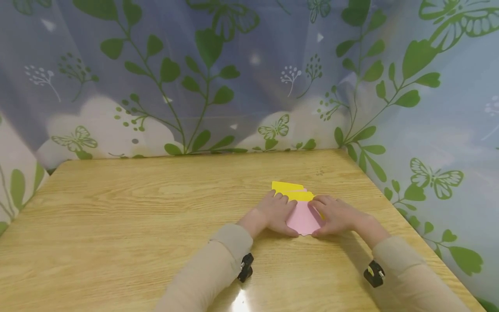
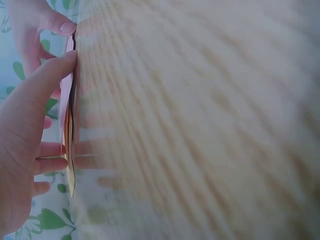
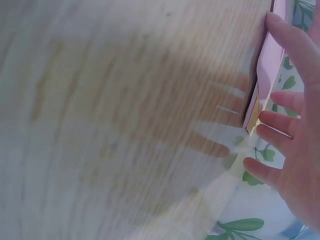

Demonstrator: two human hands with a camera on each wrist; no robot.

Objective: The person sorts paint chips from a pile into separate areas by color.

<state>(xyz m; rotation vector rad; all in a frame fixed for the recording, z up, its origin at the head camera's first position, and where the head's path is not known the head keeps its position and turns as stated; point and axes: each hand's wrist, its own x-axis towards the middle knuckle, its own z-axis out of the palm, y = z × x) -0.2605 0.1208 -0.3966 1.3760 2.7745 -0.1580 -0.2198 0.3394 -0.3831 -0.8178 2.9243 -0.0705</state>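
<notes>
Pink paper [image 1: 305,219] flanked on both sides!

Left hand [image 1: 276,212] and right hand [image 1: 338,214] both have fingers apart, thumbs touching its near edge. It lies right of centre on the worktop [image 1: 117,216], yellow paper [image 1: 287,186] showing at its far end.

wooden table [image 1: 117,208] — light grain | printed curtain [image 1: 257,86] — green leaves [image 1: 170,69], butterflies [image 1: 433,177] | on 3 sides of table
</notes>
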